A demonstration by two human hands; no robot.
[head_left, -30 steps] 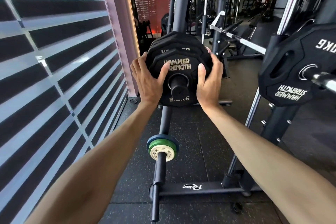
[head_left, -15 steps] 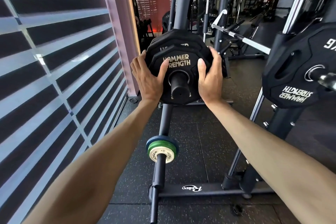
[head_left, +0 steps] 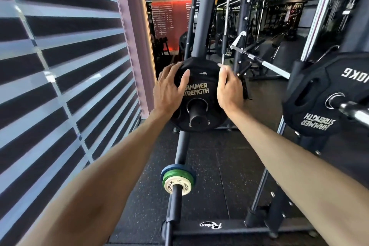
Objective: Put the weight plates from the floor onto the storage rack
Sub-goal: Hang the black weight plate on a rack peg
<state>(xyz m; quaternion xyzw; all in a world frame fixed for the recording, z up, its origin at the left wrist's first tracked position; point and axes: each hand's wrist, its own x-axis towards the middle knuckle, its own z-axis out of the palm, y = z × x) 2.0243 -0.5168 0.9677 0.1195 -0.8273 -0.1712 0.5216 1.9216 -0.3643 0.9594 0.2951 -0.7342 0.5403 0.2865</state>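
Observation:
A black Hammer Strength weight plate sits on a black storage peg of the rack's upright, the peg's end poking through its hole. My left hand holds the plate's upper left rim, thumb lying on its face. My right hand holds the upper right rim, fingers reaching over the edge. The plate's lower rim hangs free between my wrists.
Small green and blue plates sit on a lower peg. A black 10 kg plate hangs on a chrome sleeve at right. Slatted window blinds run along the left. The rack's base bar crosses the rubber floor.
Both hands have slid from the plate's sides up to its upper rim. The plate stays on the peg, with more of the peg's end showing in front.

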